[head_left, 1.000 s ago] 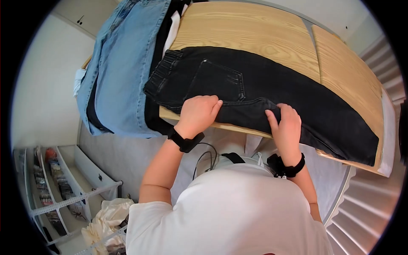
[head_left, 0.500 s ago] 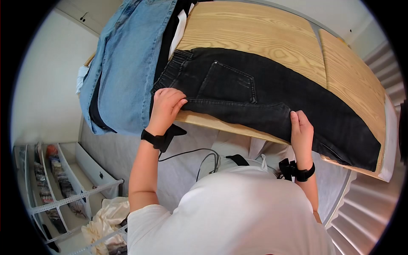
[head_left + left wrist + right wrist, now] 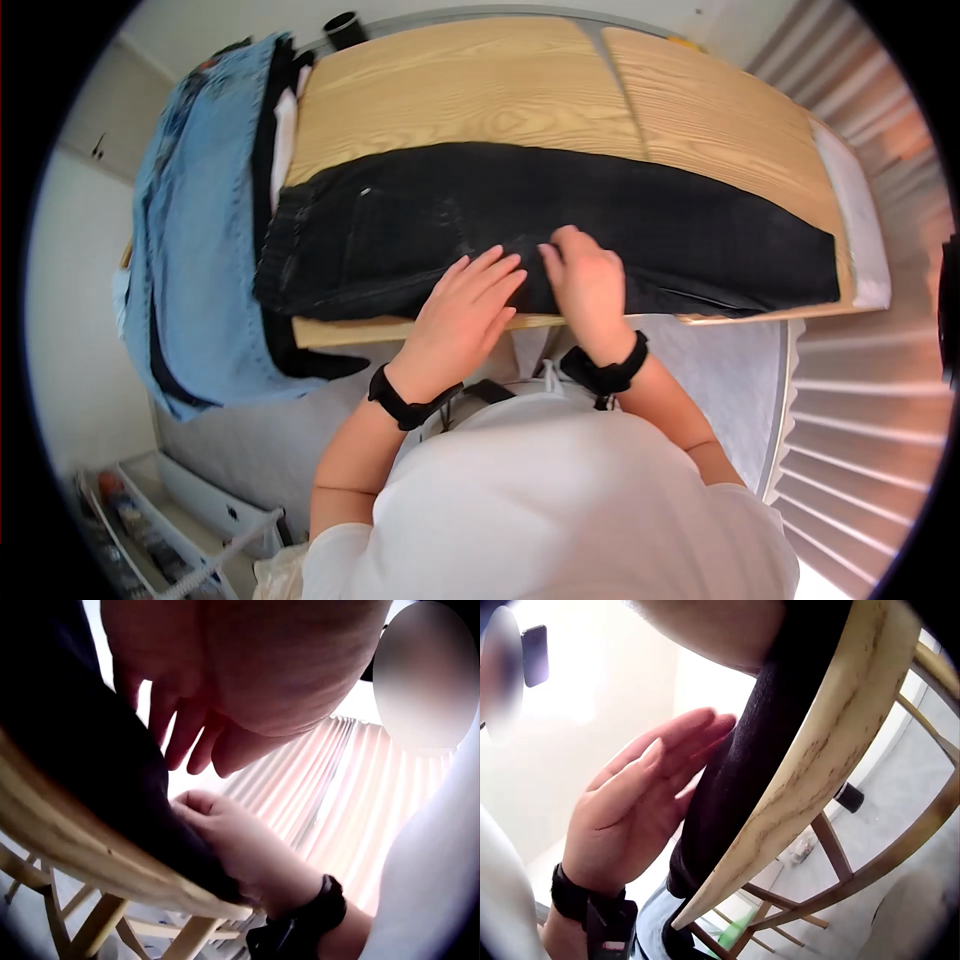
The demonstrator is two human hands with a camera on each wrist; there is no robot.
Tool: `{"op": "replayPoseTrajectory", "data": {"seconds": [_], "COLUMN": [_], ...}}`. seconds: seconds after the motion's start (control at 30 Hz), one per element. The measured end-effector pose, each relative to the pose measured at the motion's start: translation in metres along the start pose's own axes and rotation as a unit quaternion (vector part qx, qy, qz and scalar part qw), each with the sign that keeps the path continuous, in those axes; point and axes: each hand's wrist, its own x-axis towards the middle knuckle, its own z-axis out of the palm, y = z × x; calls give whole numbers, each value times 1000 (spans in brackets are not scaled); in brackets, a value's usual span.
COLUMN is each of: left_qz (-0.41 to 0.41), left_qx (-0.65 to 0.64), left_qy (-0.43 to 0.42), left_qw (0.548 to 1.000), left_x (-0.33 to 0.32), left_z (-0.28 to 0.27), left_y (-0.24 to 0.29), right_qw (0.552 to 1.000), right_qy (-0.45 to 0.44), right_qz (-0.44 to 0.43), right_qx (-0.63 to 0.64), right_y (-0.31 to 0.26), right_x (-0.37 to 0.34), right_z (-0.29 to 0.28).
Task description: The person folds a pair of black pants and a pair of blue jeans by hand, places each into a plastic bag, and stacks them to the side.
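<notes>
Here on my feed, the left hand (image 3: 465,315) is laid out with its fingers straight and a little apart, touching the black trousers (image 3: 560,190). Just beside it, the right hand (image 3: 590,285) has its fingers bent at the cloth; whether they pinch it, I can't tell.

Over to the right wrist view: I get the left palm side-on, long fingers against the cloth, which the head view hides. That view also gives me the worktop's thick pale edge, the wooden frame (image 3: 832,844) underneath and a dark cylinder (image 3: 849,796) lower down. The left wrist view adds the right hand's bent fingers, against bright curtains (image 3: 292,787).

Only from the head do I get the trousers whole: stretched lengthwise along the near side of the worktop (image 3: 450,90), faded black, gathered waistband (image 3: 285,240) to the left, patch pocket (image 3: 405,225) with one pale rivet, slight creases by the hands. Beside the waistband, blue jeans (image 3: 205,230) drape over the near edge; a black cup (image 3: 345,31) stands beyond the far side.
</notes>
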Motion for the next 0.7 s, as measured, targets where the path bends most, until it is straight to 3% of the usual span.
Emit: {"op": "replayPoseTrajectory", "data": {"seconds": [0.17,0.2,0.27,0.33,0.4,0.5,0.53,0.6,0.67,0.7], "left_qz": [-54,-58,-65,-71,-72,-84,-83,-79,-80,-80], "left_qx": [154,168,182,192,197,194,195,203,200,195], "left_qy": [-51,-49,-57,-62,-63,-66,-63,-65,-67,-67], "left_qw": [985,983,979,977,976,975,975,974,974,975], "left_x": [30,30,31,31,31,30,31,31,30,30], "left_z": [30,32,33,36,37,39,39,39,39,39], "left_y": [8,9,11,12,12,14,13,13,14,14], "right_qw": [997,995,975,952,900,779,779,719,644,650], "right_qy": [13,3,40,148,291,432,435,388,444,457], "right_qz": [22,55,204,267,317,449,446,507,519,529], "right_qx": [73,77,74,0,-73,73,74,276,345,297], "right_y": [36,57,102,163,247,325,334,347,358,335], "right_x": [-10,-15,-24,-37,-62,-86,-85,-85,-80,-68], "right_z": [-53,-75,-123,-171,-203,-224,-231,-245,-251,-257]}}
